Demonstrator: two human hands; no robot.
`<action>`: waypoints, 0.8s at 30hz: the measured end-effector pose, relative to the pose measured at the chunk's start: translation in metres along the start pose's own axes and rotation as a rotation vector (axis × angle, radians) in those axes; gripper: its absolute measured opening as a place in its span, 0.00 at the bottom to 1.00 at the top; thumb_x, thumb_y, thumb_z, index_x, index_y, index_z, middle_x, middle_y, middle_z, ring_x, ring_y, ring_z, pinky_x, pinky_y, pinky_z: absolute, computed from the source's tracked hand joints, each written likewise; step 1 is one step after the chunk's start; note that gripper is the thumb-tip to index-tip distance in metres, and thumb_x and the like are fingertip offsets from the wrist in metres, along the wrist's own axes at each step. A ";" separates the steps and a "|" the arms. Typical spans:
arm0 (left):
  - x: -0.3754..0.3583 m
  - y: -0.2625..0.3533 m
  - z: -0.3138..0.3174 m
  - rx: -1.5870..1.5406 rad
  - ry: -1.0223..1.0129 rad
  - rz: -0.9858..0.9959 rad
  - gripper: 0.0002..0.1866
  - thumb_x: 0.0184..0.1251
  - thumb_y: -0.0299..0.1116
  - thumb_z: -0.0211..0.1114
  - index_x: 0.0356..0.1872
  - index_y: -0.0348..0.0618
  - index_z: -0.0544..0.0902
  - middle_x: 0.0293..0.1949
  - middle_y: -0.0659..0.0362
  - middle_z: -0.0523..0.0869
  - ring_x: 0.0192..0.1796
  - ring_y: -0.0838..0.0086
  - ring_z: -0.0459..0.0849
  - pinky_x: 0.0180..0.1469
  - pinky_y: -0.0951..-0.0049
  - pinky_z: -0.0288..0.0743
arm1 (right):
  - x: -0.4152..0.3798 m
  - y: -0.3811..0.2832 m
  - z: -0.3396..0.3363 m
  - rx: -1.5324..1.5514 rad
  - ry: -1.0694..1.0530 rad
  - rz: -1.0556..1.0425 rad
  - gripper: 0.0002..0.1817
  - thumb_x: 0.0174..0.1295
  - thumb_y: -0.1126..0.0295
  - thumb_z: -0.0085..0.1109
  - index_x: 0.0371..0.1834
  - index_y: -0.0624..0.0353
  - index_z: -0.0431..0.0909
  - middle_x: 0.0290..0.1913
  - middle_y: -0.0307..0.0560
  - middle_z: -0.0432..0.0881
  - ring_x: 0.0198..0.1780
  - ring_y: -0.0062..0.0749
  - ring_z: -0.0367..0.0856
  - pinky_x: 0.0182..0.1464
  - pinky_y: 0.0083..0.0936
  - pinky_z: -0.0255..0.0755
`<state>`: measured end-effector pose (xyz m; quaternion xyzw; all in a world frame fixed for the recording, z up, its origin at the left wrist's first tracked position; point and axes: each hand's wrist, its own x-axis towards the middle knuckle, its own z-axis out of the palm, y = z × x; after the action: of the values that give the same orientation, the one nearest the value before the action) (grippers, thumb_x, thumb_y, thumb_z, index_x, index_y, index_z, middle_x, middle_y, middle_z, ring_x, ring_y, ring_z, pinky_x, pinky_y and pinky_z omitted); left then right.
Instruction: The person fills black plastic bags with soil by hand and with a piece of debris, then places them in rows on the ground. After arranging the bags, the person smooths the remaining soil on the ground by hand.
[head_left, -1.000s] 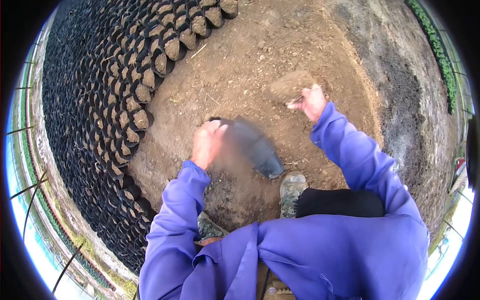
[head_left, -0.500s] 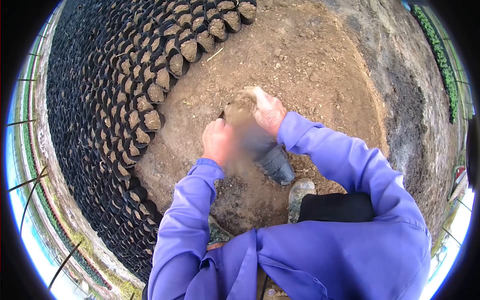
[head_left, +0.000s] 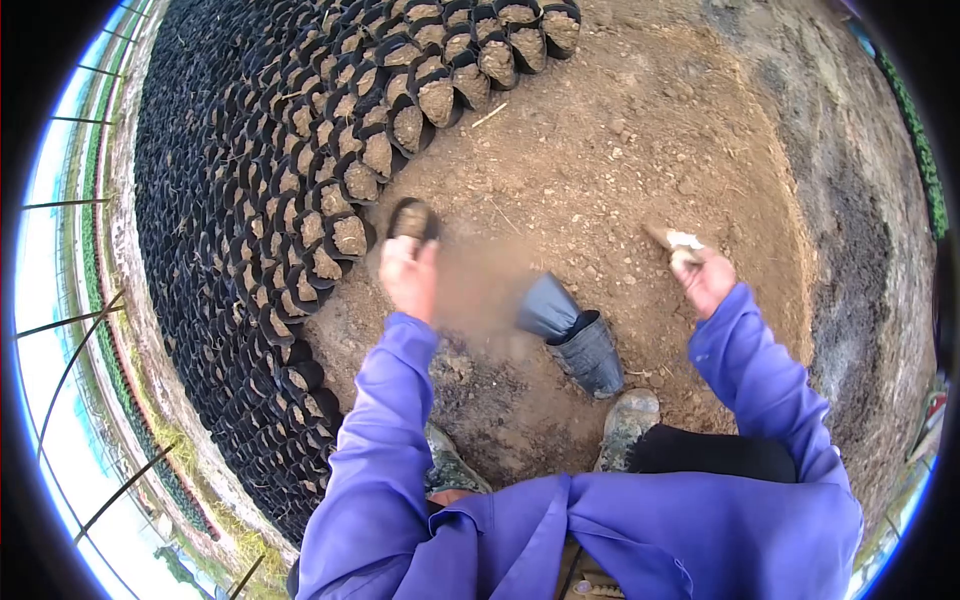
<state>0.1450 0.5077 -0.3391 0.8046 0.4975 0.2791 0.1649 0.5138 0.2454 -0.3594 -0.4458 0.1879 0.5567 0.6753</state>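
My left hand (head_left: 408, 278) grips a black bag (head_left: 413, 218) with soil in its mouth, close to the edge of the packed rows. My right hand (head_left: 706, 284), out to the right above the bare soil, is closed on a small scoop (head_left: 675, 243) with a pale, whitish part; motion blurs its shape. Between the hands, nearer my feet, a stack of empty black bags (head_left: 586, 352) lies on the ground, one bag partly sticking out of the others. A brown blur hangs over the soil beside my left hand.
Dense rows of soil-filled black bags (head_left: 408, 128) curve along the left and top. Loose brown soil (head_left: 640, 150) spreads across the middle. My boots (head_left: 630, 420) stand at the bottom, beside a black object (head_left: 715, 455). A green plant strip (head_left: 912, 130) runs along the far right.
My hands have moved apart: the left, with the bag, toward the rows, the right, with the scoop, out to the right. The stack of empty bags now shows fully. The view has shifted slightly.
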 end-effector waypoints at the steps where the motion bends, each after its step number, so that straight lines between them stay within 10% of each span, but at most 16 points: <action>1: 0.012 -0.010 -0.002 0.060 0.033 -0.040 0.09 0.50 0.24 0.68 0.32 0.37 0.77 0.28 0.48 0.76 0.33 0.53 0.77 0.37 0.60 0.72 | 0.006 -0.015 0.011 0.003 0.098 -0.067 0.15 0.64 0.80 0.36 0.53 0.76 0.61 0.44 0.61 0.76 0.36 0.40 0.81 0.33 0.29 0.83; 5: 0.038 -0.088 0.020 0.214 -0.117 -0.190 0.14 0.52 0.25 0.69 0.38 0.35 0.75 0.36 0.45 0.75 0.41 0.50 0.77 0.44 0.60 0.73 | 0.086 -0.072 0.008 0.092 0.295 -0.243 0.14 0.65 0.82 0.33 0.51 0.79 0.60 0.51 0.66 0.71 0.49 0.53 0.77 0.50 0.43 0.81; 10: 0.018 0.005 -0.015 0.324 0.022 0.096 0.29 0.53 0.32 0.71 0.56 0.39 0.70 0.45 0.46 0.74 0.49 0.52 0.76 0.47 0.62 0.73 | 0.096 -0.072 0.024 -0.090 0.275 -0.462 0.10 0.65 0.82 0.37 0.46 0.78 0.63 0.49 0.65 0.71 0.49 0.56 0.76 0.52 0.57 0.77; 12: -0.012 0.030 -0.015 0.159 -0.209 0.108 0.27 0.52 0.33 0.72 0.53 0.38 0.74 0.44 0.46 0.78 0.47 0.52 0.77 0.48 0.61 0.73 | 0.101 -0.079 0.011 -0.052 0.154 -0.444 0.08 0.64 0.83 0.39 0.44 0.78 0.63 0.43 0.62 0.72 0.42 0.56 0.79 0.49 0.58 0.79; 14: -0.045 0.044 0.000 -0.473 -0.858 -0.514 0.19 0.54 0.35 0.70 0.45 0.37 0.78 0.41 0.47 0.81 0.41 0.57 0.81 0.45 0.62 0.75 | 0.089 -0.079 0.015 -0.113 0.147 -0.430 0.07 0.64 0.83 0.40 0.42 0.78 0.63 0.40 0.61 0.73 0.39 0.55 0.80 0.48 0.59 0.79; 17: -0.081 0.069 0.016 -0.467 -0.955 -0.304 0.14 0.57 0.38 0.68 0.35 0.37 0.79 0.35 0.52 0.83 0.34 0.66 0.82 0.39 0.66 0.76 | 0.059 -0.075 0.032 -0.235 0.111 -0.398 0.09 0.63 0.84 0.41 0.43 0.81 0.63 0.37 0.61 0.75 0.40 0.54 0.81 0.47 0.58 0.80; 22: -0.064 0.100 0.007 -1.080 -0.787 -1.179 0.07 0.57 0.29 0.65 0.31 0.39 0.76 0.28 0.57 0.80 0.33 0.67 0.80 0.36 0.70 0.74 | 0.022 -0.054 0.048 -0.375 -0.065 -0.239 0.14 0.63 0.82 0.42 0.51 0.75 0.68 0.44 0.59 0.80 0.41 0.47 0.83 0.43 0.43 0.84; 24: -0.066 0.106 0.000 -0.634 -0.626 -0.448 0.04 0.56 0.25 0.63 0.31 0.40 0.76 0.27 0.57 0.78 0.32 0.65 0.79 0.35 0.70 0.73 | -0.001 -0.037 0.069 -0.412 -0.150 -0.230 0.16 0.63 0.82 0.42 0.53 0.70 0.69 0.44 0.58 0.80 0.40 0.46 0.84 0.39 0.41 0.85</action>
<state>0.1969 0.4012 -0.3001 0.6332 0.4754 0.1194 0.5989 0.5313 0.3016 -0.3076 -0.5500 -0.0324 0.5341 0.6412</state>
